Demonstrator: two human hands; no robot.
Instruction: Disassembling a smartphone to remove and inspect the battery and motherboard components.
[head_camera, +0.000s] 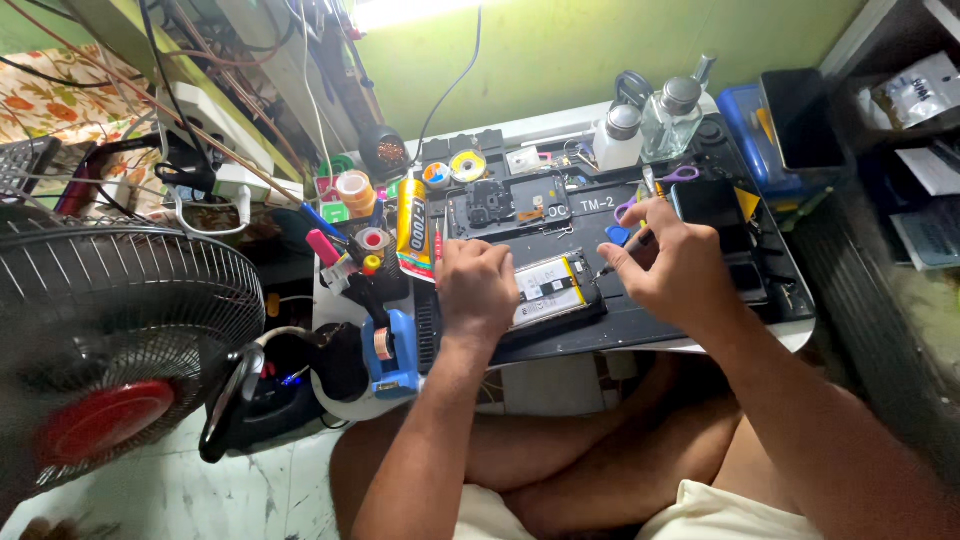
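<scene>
An opened smartphone (553, 290) lies face down on a dark work mat (640, 318), its white battery showing. My left hand (476, 288) rests on the phone's left end, fingers curled, pinning it to the mat. My right hand (668, 266) grips a thin tool (618, 255) like a pen, its tip touching the phone's right edge. A removed back cover (508, 206) with a camera cutout lies on the mat just behind the phone.
A tube of glue (413, 228), tape rolls (354, 188), a blue tape dispenser (393, 352) and small pens crowd the left. Two glass bottles (670, 118), purple scissors (668, 178) and a blue box (752, 135) stand behind. A fan (115, 345) is at far left.
</scene>
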